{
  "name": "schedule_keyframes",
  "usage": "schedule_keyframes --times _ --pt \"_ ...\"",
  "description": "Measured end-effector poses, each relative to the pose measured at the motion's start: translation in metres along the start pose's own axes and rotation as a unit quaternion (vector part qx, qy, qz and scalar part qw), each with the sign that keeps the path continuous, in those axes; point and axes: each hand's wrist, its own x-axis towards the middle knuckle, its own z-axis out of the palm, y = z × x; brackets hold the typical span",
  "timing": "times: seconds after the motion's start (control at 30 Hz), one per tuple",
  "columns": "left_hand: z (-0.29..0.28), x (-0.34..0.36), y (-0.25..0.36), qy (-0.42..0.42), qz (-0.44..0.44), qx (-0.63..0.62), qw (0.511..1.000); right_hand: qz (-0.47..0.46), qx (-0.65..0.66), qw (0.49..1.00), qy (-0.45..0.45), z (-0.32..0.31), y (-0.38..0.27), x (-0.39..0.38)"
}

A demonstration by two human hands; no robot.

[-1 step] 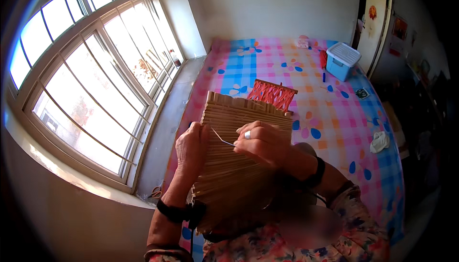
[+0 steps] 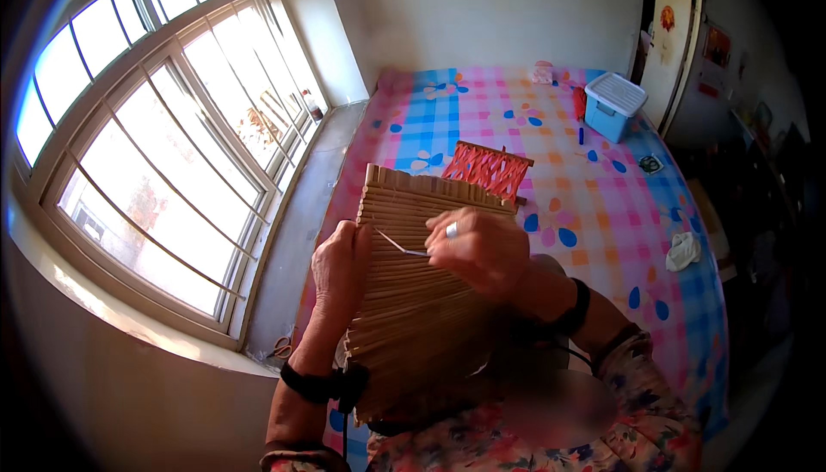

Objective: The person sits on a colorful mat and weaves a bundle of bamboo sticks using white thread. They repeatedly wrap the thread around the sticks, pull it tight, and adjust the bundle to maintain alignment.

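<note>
Head view, left side: a barred window [image 2: 163,188] stands over the sill [image 2: 297,214]; it looks unchanged.
Left hand [image 2: 341,265]: fingers closed at the left edge of the slatted mat, seemingly on it; whether they also pinch the strand is hidden. Its place against the mat is about the same as a moment ago.
Slatted mat [image 2: 422,287]: brown thin rods, held up in front of the person between the two hands, in much the same position.
Strand [image 2: 403,251]: thin, pale and bent, crossing the mat from beside the left fingertips to the right hand; its right part now runs more level.
Right hand [image 2: 479,250]: fingers drawn together, apparently on the strand's end; blurred, and shifted slightly up and rightward.
Change: mainly in the right hand and strand, so the work seems centred there.
Red lattice piece [image 2: 488,169]: behind the mat on the bed [image 2: 594,252], unmoved.
</note>
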Motion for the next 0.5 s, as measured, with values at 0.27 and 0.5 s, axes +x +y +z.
schedule_keyframes --times 0.27,0.5 --pt "0.007 -0.016 0.0 0.061 0.094 0.077 0.991 0.335 0.554 0.75 0.139 -0.058 -0.005 -0.02" --pt "0.033 -0.03 0.025 0.046 0.122 0.029 0.991 0.566 -0.151 0.709 0.392 -0.323 0.019 -0.286"
